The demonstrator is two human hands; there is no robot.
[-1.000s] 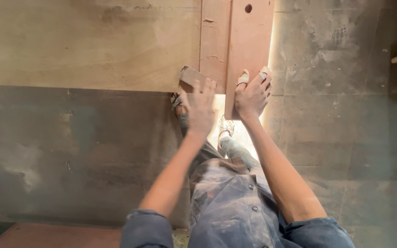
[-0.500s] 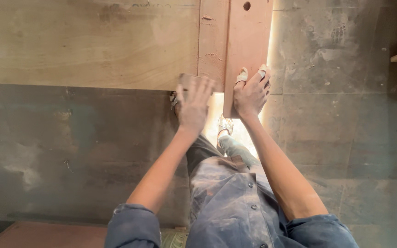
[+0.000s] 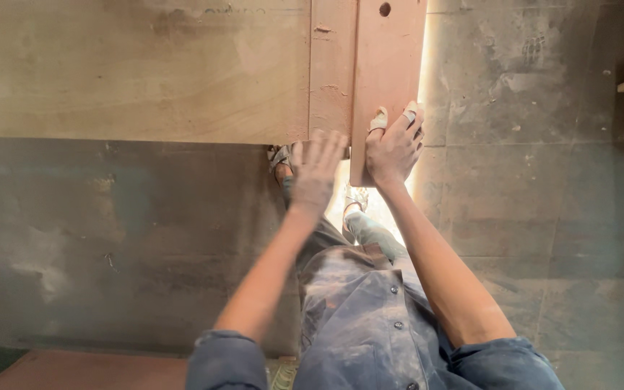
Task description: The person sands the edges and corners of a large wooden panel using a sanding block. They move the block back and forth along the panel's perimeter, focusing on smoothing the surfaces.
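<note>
Leftmost, a broad pale plywood sheet point(image 3: 139, 72) fills the upper part of the view, its lower edge running level above a dark, stained concrete floor point(image 3: 110, 231). Against the sheet's right edge sits a narrow reddish strip point(image 3: 332, 65), and just right of that a wider reddish board point(image 3: 388, 72) with a round hole near its top.

The left hand point(image 3: 317, 167) is blurred, fingers spread and loosely open, at the lower end of the narrow strip; whether it grips anything I cannot tell. The right hand point(image 3: 395, 148) lies flat on the lower end of the wider board, fingers extended and pressing on its face, two fingertips wrapped in pale tape. It clasps nothing.

Judging by this, the board lies beside the strip, with its bottom end reaching lower than the sheet's edge, so lining up appears unfinished. A sandalled foot point(image 3: 281, 155) shows below the sheet, and grey paving point(image 3: 543, 180) spreads to the right.
</note>
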